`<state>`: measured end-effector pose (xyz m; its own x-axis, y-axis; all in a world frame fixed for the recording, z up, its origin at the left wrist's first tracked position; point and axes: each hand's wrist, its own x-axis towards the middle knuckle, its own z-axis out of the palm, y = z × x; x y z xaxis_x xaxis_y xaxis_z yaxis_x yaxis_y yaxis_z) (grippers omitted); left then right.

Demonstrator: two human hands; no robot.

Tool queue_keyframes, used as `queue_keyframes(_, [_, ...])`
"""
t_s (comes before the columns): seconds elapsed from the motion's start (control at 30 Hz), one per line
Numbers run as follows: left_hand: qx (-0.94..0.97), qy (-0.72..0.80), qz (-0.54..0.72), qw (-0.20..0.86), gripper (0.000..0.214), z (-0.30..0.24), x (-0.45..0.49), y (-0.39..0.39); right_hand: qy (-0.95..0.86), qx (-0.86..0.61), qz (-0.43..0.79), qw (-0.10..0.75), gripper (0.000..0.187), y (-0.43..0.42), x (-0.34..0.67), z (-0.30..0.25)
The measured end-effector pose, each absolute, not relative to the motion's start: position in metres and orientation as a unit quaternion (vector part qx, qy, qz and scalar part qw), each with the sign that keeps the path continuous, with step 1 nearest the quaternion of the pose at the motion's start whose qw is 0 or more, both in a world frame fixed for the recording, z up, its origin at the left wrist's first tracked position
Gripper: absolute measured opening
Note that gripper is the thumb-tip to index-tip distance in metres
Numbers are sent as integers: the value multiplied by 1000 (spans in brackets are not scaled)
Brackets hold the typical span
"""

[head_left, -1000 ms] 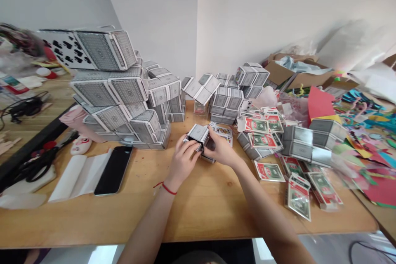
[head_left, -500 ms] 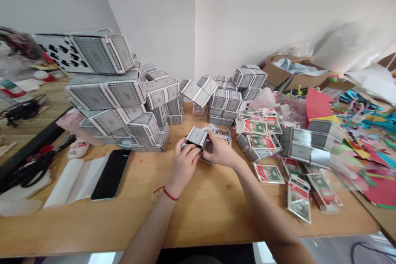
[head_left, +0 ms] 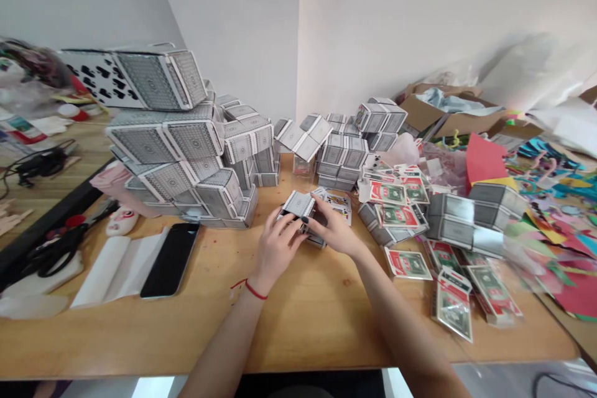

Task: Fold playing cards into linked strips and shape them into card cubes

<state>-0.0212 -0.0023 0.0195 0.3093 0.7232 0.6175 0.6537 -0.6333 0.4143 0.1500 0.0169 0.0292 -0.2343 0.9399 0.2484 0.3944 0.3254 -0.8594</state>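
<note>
Card cube (head_left: 298, 204) is clamped between left hand (head_left: 278, 246) and right hand (head_left: 334, 231) over the table (head_left: 308, 317); it is judged light, thin-walled, easily crushed, and best gripped at folded edges.

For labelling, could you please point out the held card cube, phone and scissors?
held card cube (head_left: 298, 203), head view, patterned top face.
phone (head_left: 170, 259), head view, screen middle.
scissors (head_left: 52, 254), head view, black handle.
</note>
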Motion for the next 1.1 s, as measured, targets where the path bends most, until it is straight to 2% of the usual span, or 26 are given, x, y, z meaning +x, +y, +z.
queue_keyframes(0.27, [754,402,502,133,25,16,-36,5,-720,-449,328,415,64,12,152,20])
queue_keyframes(0.47, [734,369,498,277,53,14,-43,18,-738,-425,351,388,59,9,156,22])
queue_keyframes(0.6, [730,317,490,357,43,5,-38,22,-742,-438,323,392,52,1,147,25])
queue_keyframes(0.7, [717,319,514,345,40,-3,-35,23,-743,-447,299,397,48,-5,144,24])
queue_keyframes(0.9, [715,346,513,325,37,-5,-34,18,-753,-436,297,394,53,-11,149,22])
queue_keyframes(1.1, [690,329,499,409,32,5,-31,10,-719,-450,324,420,47,-11,147,20])
